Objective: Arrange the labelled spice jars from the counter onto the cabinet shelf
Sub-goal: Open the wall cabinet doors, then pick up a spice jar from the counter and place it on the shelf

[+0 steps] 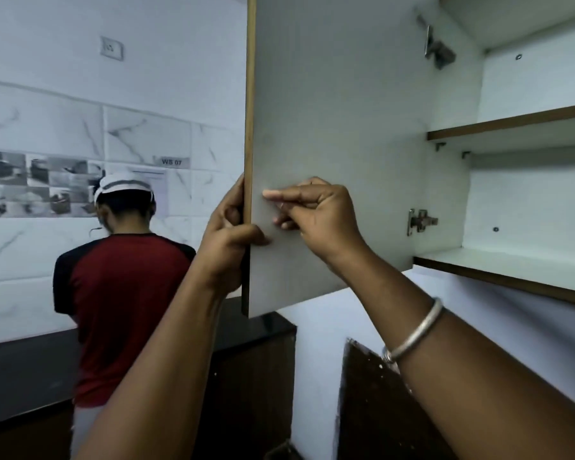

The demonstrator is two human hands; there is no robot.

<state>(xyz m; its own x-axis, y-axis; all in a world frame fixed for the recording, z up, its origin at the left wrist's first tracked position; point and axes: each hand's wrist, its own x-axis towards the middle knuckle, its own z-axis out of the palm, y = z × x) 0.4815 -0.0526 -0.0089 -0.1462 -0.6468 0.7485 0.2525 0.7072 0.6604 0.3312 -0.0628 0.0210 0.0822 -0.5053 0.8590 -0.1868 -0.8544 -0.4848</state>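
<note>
The grey cabinet door (332, 94) stands swung wide open in the middle of the head view. My left hand (228, 240) grips its free brown edge, fingers behind and thumb on the inner face. My right hand (316, 217) rests against the door's inner face with fingers curled and the thumb pointing left; it holds nothing that I can see. Inside the cabinet at right, the upper shelf (512, 127) and the lower shelf (512, 273) are bare white boards with brown edging. No spice jars are in view.
A person in a red and black shirt and white cap (120, 293) stands with their back to me at the dark counter (20, 366) on the left. Marble-look tiles cover the wall. Dark lower cabinets (253, 376) sit below.
</note>
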